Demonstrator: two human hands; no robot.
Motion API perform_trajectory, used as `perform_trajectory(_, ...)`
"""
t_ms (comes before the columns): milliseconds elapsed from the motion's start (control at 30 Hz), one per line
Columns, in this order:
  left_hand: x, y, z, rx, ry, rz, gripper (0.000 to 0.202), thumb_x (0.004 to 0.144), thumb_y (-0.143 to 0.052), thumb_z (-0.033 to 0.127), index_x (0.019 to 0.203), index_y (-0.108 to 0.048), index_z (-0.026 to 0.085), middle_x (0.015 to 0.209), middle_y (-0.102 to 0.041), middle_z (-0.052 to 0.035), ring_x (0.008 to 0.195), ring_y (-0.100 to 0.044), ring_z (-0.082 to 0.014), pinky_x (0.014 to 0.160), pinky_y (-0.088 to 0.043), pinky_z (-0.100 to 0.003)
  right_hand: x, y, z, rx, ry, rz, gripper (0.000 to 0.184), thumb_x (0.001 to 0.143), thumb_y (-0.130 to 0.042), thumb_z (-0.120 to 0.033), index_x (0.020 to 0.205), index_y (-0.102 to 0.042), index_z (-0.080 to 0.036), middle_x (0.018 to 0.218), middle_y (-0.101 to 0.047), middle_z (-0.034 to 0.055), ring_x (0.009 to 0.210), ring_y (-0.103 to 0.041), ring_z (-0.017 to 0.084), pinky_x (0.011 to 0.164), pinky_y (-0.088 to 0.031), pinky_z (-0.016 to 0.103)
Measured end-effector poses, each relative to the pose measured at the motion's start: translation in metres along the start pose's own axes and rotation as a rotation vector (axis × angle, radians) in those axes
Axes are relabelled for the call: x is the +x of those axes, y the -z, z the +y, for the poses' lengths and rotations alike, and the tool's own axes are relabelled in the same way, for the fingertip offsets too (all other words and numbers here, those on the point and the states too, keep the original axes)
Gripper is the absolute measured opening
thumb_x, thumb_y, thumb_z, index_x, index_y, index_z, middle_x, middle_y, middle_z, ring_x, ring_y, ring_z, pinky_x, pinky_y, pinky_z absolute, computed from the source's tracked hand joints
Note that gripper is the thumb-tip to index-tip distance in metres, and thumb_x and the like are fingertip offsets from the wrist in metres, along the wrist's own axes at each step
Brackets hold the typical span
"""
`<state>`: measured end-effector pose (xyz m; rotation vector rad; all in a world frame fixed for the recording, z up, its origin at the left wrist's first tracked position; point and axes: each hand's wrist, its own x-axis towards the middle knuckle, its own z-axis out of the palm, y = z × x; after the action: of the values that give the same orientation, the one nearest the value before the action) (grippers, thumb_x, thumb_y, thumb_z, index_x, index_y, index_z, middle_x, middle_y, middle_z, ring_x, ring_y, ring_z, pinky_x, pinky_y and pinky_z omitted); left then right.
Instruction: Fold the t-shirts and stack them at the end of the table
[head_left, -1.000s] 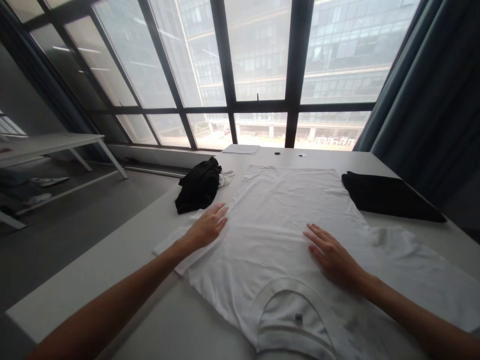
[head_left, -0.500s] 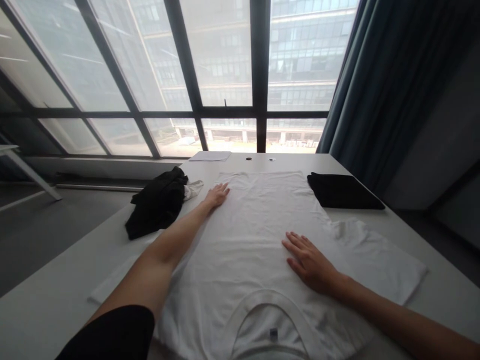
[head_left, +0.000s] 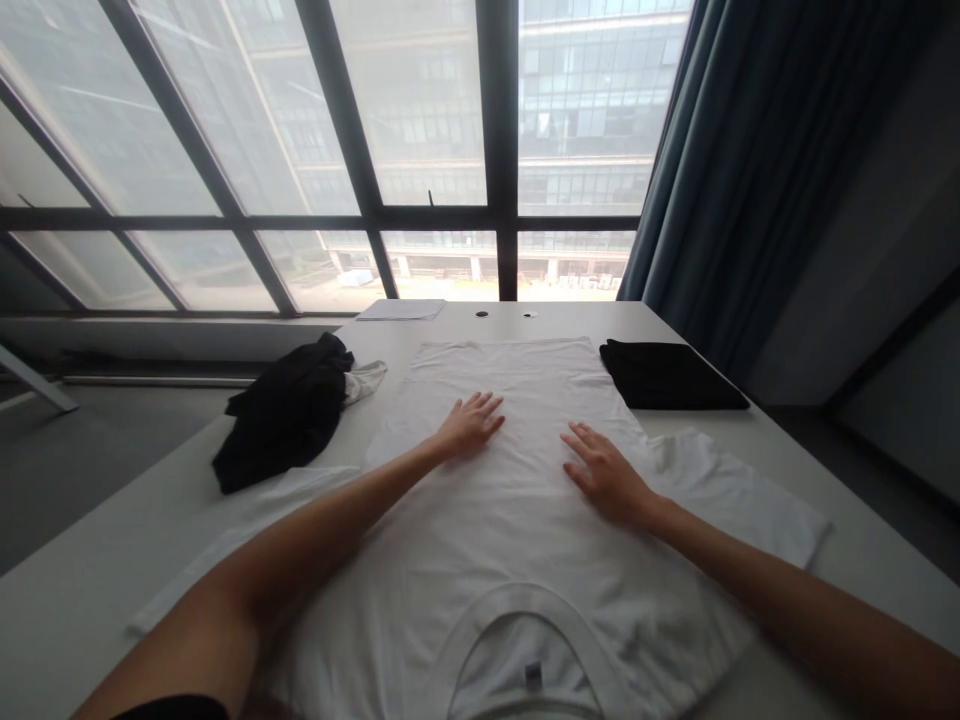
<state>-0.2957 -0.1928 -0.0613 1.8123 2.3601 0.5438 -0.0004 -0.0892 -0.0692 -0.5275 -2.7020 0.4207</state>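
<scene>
A white T-shirt (head_left: 480,530) lies spread on the table, its round neckline towards me and its hem at the far end. Its sleeves stick out to both sides, the left one partly behind my arm. My left hand (head_left: 471,424) rests palm down on the upper middle of the cloth, fingers spread. To its right, my right hand (head_left: 606,472) also lies flat on the shirt with fingers apart. Neither hand grasps anything. Slight wrinkles run across the fabric, and a small dark label shows inside the neck.
Left on the white table (head_left: 97,560) is a crumpled black garment (head_left: 289,410) with a bit of white cloth (head_left: 366,381) beside it. A folded black cloth (head_left: 671,376) lies at the right. White papers (head_left: 401,310) sit at the far edge, before the window. A dark curtain (head_left: 690,180) hangs at right.
My left hand has moved from the shirt's far left edge inward and nearer to me. My right hand has slid a little farther up the shirt. The view has shifted slightly.
</scene>
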Motion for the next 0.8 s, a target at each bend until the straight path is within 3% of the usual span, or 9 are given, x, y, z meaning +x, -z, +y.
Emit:
perform_trajectory(100, -0.058, 0.009, 0.030, 0.010, -0.231, -0.091, 0.052, 0.101, -0.046, 0.050, 0.149, -0.047, 0.031, 0.161, -0.036, -0.0085, 0.151, -0.027, -0.0317, 0.121, -0.014, -0.059, -0.026, 0.003, -0.007, -0.008, 0.132, -0.087, 0.058, 0.097, -0.052, -0.041, 0.150, -0.046, -0.020, 0.162, -0.033, 0.0137, 0.151, -0.025, 0.030, 0.122, -0.022, 0.055)
perform_trajectory(200, -0.116, 0.027, 0.054, -0.013, -0.485, -0.243, 0.054, 0.103, -0.044, 0.047, 0.155, -0.034, 0.040, 0.163, -0.031, -0.0018, 0.152, -0.023, -0.0260, 0.124, -0.011, -0.053, -0.052, 0.014, -0.017, 0.033, 0.245, -0.174, 0.063, 0.095, -0.056, -0.042, 0.153, -0.041, -0.025, 0.163, -0.030, 0.0099, 0.152, -0.023, 0.029, 0.123, -0.021, 0.053)
perform_trajectory(300, -0.158, 0.033, 0.066, -0.061, -0.606, -0.340, 0.064, 0.100, -0.052, 0.045, 0.158, -0.027, 0.040, 0.164, -0.027, -0.0010, 0.152, -0.021, -0.0279, 0.125, -0.008, -0.051, -0.071, 0.023, -0.026, 0.085, 0.312, -0.259, 0.068, 0.093, -0.059, -0.046, 0.155, -0.038, -0.028, 0.164, -0.029, 0.0084, 0.152, -0.023, 0.029, 0.123, -0.020, 0.053)
perform_trajectory(400, -0.180, 0.030, 0.070, -0.077, -0.617, -0.366, 0.073, 0.097, -0.058, 0.047, 0.160, -0.022, 0.037, 0.164, -0.025, -0.0033, 0.152, -0.021, -0.0303, 0.125, -0.008, -0.052, -0.085, 0.028, -0.033, 0.120, 0.355, -0.318, 0.071, 0.092, -0.061, -0.050, 0.156, -0.037, -0.030, 0.164, -0.028, 0.0080, 0.152, -0.021, 0.030, 0.124, -0.016, 0.055)
perform_trajectory(533, -0.188, 0.027, 0.070, -0.082, -0.620, -0.392, 0.081, 0.095, -0.059, 0.050, 0.162, -0.016, 0.033, 0.164, -0.023, -0.0055, 0.152, -0.019, -0.0306, 0.125, -0.005, -0.052, -0.100, 0.036, -0.045, 0.156, 0.408, -0.411, 0.075, 0.091, -0.062, -0.052, 0.157, -0.033, -0.030, 0.165, -0.025, 0.0079, 0.152, -0.019, 0.031, 0.124, -0.012, 0.056)
perform_trajectory(800, -0.225, 0.042, 0.084, -0.097, -0.653, -0.442, 0.085, 0.096, -0.057, 0.053, 0.162, -0.010, 0.032, 0.165, -0.020, -0.0073, 0.151, -0.020, -0.0315, 0.125, -0.009, -0.052, -0.130, 0.045, -0.078, 0.272, 0.394, -0.481, 0.074, 0.089, -0.066, -0.046, 0.156, -0.036, -0.032, 0.162, -0.031, 0.0086, 0.150, -0.026, 0.032, 0.124, -0.010, 0.057)
